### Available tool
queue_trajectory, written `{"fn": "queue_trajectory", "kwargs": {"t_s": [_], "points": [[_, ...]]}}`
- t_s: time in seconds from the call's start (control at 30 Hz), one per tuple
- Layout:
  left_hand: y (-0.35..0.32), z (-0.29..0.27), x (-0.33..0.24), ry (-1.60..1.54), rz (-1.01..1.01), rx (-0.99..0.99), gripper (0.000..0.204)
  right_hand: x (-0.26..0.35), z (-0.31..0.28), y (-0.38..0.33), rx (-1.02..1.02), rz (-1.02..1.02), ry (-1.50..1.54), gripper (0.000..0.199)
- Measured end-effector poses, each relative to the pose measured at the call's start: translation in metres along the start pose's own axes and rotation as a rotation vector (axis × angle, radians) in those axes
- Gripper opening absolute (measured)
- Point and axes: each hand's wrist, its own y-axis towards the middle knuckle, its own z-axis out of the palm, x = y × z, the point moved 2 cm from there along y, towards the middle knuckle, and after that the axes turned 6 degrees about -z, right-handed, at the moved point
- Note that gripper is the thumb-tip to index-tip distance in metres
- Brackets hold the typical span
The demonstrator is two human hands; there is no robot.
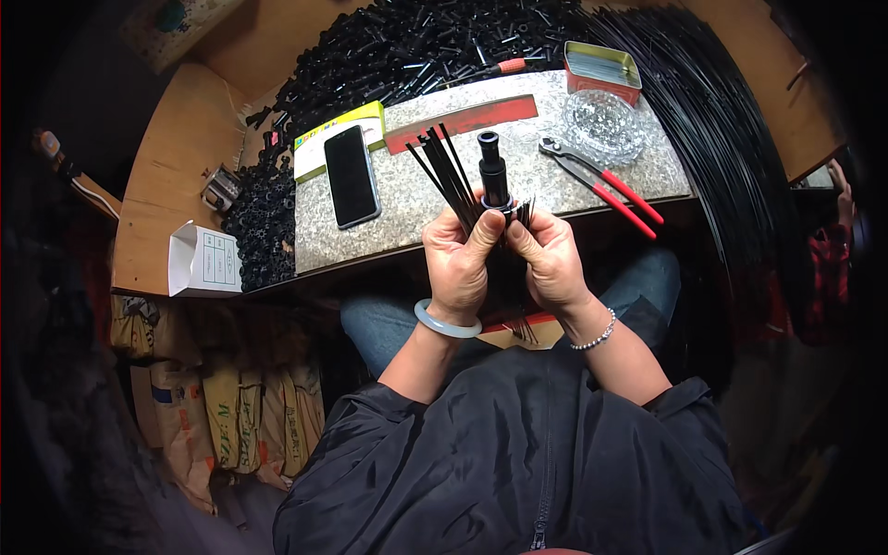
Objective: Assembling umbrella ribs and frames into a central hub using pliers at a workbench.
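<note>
In front of my lap I hold up a black stepped plastic tube point(493, 171), roughly upright, with a ring-like collar at its lower end. My left hand point(456, 264) is closed, its thumb pressed near that collar. A bundle of thin black rods point(446, 176) fans up and leftward out of the same hand. My right hand point(552, 264) is closed too, pinching just beside the collar, with a few short black rod ends point(527, 213) showing above its fingers. Where the rods meet the tube is hidden behind my thumbs.
On the speckled board point(425, 208) lie a black phone point(351, 176), a red strip point(472, 120), red-handled pliers point(601, 190), a glass dish point(603, 128) and a tin point(603, 69). Black parts point(398, 55) heap behind; long black rods point(712, 120) lie right. A white box point(205, 261) stands left.
</note>
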Motion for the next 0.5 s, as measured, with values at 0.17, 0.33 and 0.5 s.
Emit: {"fn": "queue_trajectory", "kwargs": {"t_s": [0.17, 0.33, 0.5], "points": [[0.0, -0.001, 0.001, 0.037, 0.044, -0.062, 0.024, 0.0, 0.007, -0.002, -0.026, -0.096, -0.033, 0.013], [0.0, 0.001, 0.001, -0.03, 0.02, -0.053, 0.023, 0.001, 0.012, -0.001, -0.085, -0.116, -0.013, 0.015], [0.001, -0.001, 0.001, 0.002, 0.025, -0.052, 0.025, -0.005, 0.002, 0.007, -0.036, -0.029, 0.008, 0.013]]}}
